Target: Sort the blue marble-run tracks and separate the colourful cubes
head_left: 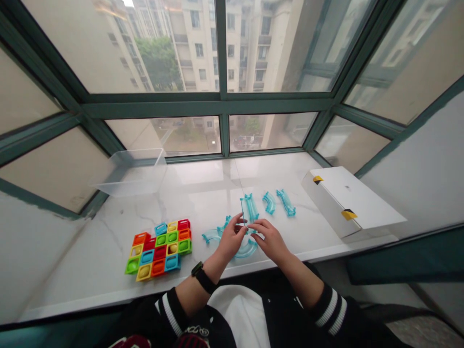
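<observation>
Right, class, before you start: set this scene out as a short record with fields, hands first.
Left hand: seems to pinch a thin blue piece, shape unclear
Right hand: fingertips close to the same piece, contact unclear
Left wrist: dark watch
Around the hands: translucent blue pieces, some straight, some curved
To the left: multicoloured blocks, grouped; clear bin beyond them
To the right: white box
Surface: white marbled ledge below a window
</observation>
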`<state>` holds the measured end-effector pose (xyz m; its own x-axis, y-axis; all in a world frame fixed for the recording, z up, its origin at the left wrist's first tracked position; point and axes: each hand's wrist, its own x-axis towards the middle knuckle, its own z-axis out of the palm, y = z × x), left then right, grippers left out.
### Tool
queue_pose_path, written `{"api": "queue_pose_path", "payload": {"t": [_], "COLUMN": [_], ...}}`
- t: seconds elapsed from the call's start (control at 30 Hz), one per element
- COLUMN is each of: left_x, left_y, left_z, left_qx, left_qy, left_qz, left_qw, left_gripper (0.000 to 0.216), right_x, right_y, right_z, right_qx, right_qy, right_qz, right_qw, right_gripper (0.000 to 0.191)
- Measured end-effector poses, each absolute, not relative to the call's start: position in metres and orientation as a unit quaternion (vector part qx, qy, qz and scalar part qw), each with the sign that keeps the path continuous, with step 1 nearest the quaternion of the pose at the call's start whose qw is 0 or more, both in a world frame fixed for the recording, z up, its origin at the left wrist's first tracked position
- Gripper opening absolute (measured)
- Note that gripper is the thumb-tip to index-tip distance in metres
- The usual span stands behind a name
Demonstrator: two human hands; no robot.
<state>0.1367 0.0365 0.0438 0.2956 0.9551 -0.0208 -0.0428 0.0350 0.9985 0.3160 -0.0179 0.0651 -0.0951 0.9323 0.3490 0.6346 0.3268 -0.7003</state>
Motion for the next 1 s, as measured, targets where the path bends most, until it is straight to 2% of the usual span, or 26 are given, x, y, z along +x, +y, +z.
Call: {"api": "queue_pose_path", "payload": {"t": [0.23,0.4,1.0], "left_x": [0.157,0.165,0.175], "left_y": [0.054,0.058,0.065], "left_z": [0.033,0.026,0.003], "left_qx": [0.554,0.559,0.583], "left_qy": [0.424,0.429,0.453], "left_qz": [0.414,0.397,0.346], "left_qw": [0.585,0.588,0.579], "left_gripper": [0.057,0.055,0.059], "right_x": [0.334,0.35,0.352], "right_y": [0.001,0.028,0.072], "right_z": [0.055,0.047,0.018], "right_qx": [-0.604,-0.648,-0.683], "right_qy": [-0.688,-0.669,-0.661], "right_qz": [0.168,0.142,0.166], "right_qw": [0.366,0.337,0.262], "right_gripper": [0.04,0.039,0.037]}}
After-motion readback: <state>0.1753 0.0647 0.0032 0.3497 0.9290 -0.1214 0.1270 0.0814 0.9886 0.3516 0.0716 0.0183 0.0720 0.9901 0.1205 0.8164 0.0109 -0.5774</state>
